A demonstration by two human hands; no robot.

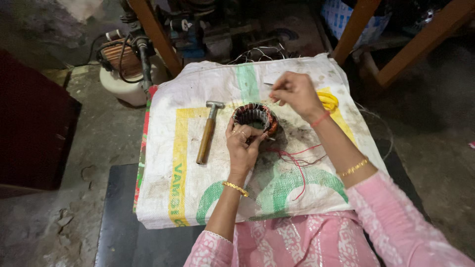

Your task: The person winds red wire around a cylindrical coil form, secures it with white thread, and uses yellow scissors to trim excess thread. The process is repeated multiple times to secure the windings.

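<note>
The left hand grips the near rim of a round motor stator, steadying it on the white sack. Just beyond it the right hand pinches a thin needle-like tool. The copper coils look wound and partly laced; red wires trail loose beside the wrists, so tying seems unfinished. A hammer lies left of the hands

- There is only one view, from a camera on the person's head.
- It looks steeply down and a little forward, over the pink sleeves to the white sack spread on the tabletop.
- It stands near, at arm's reach; the floor fills both sides.
</note>
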